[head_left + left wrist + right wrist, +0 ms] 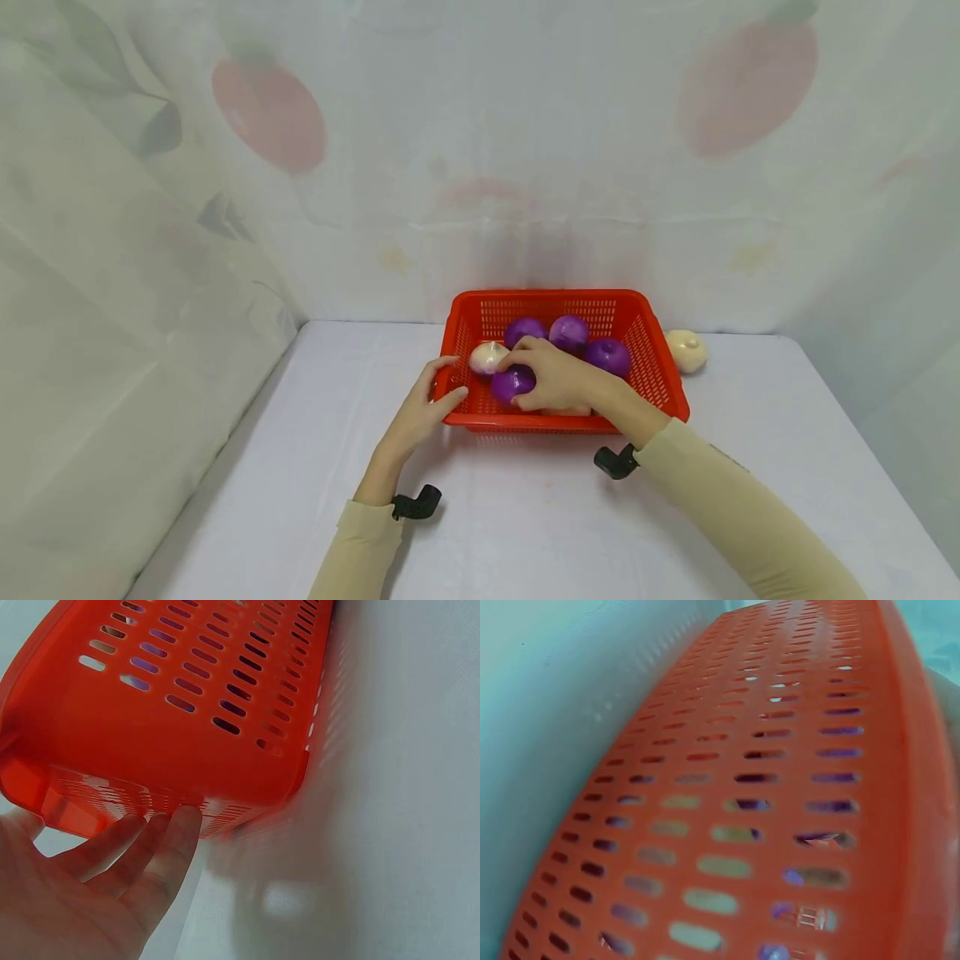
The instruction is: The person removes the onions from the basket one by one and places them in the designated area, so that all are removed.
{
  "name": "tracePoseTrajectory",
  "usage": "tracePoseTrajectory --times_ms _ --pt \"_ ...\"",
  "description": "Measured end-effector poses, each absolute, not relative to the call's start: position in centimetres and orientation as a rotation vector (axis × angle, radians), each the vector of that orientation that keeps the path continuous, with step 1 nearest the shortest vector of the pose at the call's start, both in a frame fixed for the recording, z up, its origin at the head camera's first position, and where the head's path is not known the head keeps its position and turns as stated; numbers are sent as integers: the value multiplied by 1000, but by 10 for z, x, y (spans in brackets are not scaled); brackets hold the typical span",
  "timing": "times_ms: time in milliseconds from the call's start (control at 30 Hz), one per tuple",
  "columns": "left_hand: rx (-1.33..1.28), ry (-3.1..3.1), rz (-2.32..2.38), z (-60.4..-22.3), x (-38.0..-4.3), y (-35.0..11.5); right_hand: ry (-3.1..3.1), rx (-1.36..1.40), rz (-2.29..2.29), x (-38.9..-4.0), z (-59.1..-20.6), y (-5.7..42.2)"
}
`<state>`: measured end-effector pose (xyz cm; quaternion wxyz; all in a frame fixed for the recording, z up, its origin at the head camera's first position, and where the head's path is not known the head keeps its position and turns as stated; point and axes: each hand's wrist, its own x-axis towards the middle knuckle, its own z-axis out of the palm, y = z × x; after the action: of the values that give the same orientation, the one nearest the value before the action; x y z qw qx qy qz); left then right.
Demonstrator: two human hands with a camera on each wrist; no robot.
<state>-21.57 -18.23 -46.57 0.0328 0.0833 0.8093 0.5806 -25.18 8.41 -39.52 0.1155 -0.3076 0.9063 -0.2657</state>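
My right hand (551,375) reaches over the front wall of a red plastic basket (570,423), fingers and thumb curled round a glossy purple onion (510,385). Beside that onion, to its left, sits a white-and-purple bulb (487,358). At the basket's left end my left hand (420,408) holds the rim, thumb over the edge; in the left wrist view its fingers (169,855) lie along the outside of the end wall. The right wrist view shows the slotted wall (727,787), with the right hand hidden behind it.
Further purple round ones (525,331), one paler on top (568,332) and one dimpled (608,357), lie in the basket. A pale piece (573,410) shows under the right wrist. Outside, right of the basket, rests a cream bulb (686,351) on the white table (525,517), near the back curtain.
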Motion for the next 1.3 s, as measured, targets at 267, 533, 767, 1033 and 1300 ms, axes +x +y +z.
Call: tracePoseTrajectory --times_ms 267,533,767,1033,1300 --pt "239 2481 1790 -465 -216 -183 2693 -876 -846 -246 -382 101" --pt "246 2473 1796 -467 -217 -183 2702 -898 -945 -240 -369 123" --pt "245 2476 1797 -464 -215 -182 2775 -934 -991 -235 -361 146" --pt "252 2478 1795 -465 -215 -182 2848 -938 -1086 -225 -353 171" --pt "255 2471 1795 -467 -217 -182 2933 -1003 -1110 -218 -348 199"
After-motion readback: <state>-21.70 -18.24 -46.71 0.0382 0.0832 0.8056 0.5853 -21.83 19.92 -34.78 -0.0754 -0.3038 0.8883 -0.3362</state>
